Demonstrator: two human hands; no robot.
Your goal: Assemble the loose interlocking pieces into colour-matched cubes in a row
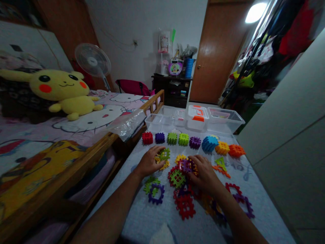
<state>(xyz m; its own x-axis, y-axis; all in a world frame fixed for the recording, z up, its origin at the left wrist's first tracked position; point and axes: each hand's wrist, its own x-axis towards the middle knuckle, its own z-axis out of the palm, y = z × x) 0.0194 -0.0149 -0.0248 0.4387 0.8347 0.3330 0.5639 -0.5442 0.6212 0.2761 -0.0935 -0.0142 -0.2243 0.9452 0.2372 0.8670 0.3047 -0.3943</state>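
My left hand (149, 162) rests on the grey table (157, 220), fingers curled on a green waffle tile (164, 154) lying over a yellow one (164, 165). My right hand (204, 173) lies over a pile of loose interlocking tiles, fingers closed round a purple tile (187, 166) beside a red-and-green tile (177, 178). Behind the hands stands a row of built cubes, from a red cube (147, 138) through a blue ball-shaped one (209, 143) to an orange cube (236, 150).
Clear plastic bins (223, 119) and a white case with orange latches (197, 117) stand at the table's far edge. A wooden bed frame (106, 145) with a yellow plush toy (62, 91) runs along the left. A grey cabinet (291, 128) stands to the right.
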